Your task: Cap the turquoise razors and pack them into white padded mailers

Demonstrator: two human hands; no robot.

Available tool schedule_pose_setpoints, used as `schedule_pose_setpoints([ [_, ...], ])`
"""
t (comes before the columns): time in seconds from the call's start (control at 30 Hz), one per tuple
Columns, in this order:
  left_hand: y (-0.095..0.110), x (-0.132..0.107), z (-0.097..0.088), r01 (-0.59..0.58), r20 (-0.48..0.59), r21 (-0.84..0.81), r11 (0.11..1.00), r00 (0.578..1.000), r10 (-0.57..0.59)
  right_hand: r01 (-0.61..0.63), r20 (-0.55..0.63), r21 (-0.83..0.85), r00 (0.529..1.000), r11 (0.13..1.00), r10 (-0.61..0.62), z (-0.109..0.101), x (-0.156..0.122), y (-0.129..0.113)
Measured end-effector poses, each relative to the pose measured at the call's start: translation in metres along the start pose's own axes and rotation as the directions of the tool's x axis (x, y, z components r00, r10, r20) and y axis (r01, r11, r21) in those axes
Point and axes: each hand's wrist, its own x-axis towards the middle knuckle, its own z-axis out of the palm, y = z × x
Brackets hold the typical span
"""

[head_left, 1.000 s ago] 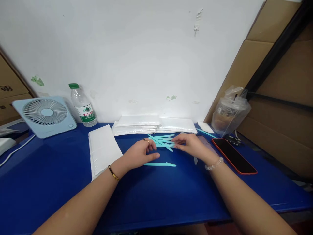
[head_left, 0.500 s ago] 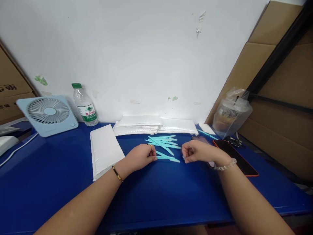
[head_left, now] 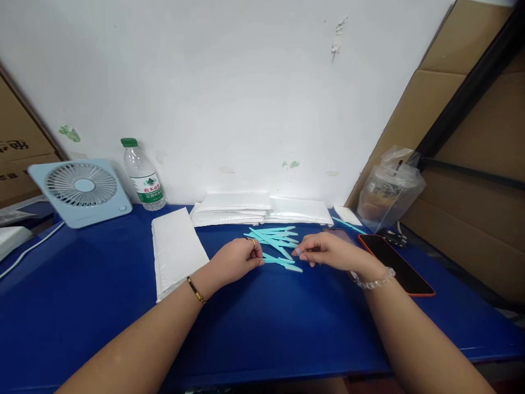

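The left hand (head_left: 237,260) is pinching a turquoise strip (head_left: 292,267) over the worktop (head_left: 283,328), just in front of a loose pile of similar strips (head_left: 269,240); the right hand (head_left: 331,251), its grip unclear, is partly covering a phone (head_left: 339,235). White packets (head_left: 233,202) are lying behind; a fan (head_left: 85,187) and bottle (head_left: 148,183) are standing leftward.

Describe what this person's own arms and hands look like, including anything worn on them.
The forearms are bare, with no sleeves in view. The left hand has a thin gold-coloured ring on one finger, and a narrow dark bracelet with gold-coloured parts at the wrist. The right hand has a bracelet of clear, rounded beads at the wrist.
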Motion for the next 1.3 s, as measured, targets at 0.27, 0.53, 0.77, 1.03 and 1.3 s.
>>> schedule_pose_setpoints([
  [0.27,-0.003,0.0,-0.001,0.014,-0.027,0.0,1.0,1.0,-0.014,0.043,0.027,-0.091,0.999,0.995,-0.041,0.001,0.0,-0.009],
  [0.53,0.005,0.0,0.002,-0.031,-0.034,-0.008,0.999,0.999,0.031,0.072,0.006,-0.062,0.997,0.995,-0.072,0.012,0.008,-0.013],
  [0.77,0.004,0.003,0.007,-0.039,-0.052,0.093,0.995,0.998,0.044,0.052,-0.133,-0.178,0.988,0.983,-0.076,0.027,0.016,-0.01],
  [1.03,-0.004,0.004,0.015,-0.02,-0.204,0.263,0.965,0.976,0.076,-0.055,-0.142,-0.381,0.99,0.923,0.0,0.032,0.041,0.018],
  [1.3,-0.001,0.002,0.016,-0.075,-0.089,0.397,0.915,0.989,0.12,0.143,-0.049,-0.346,0.984,0.927,-0.17,0.029,0.029,-0.004],
])
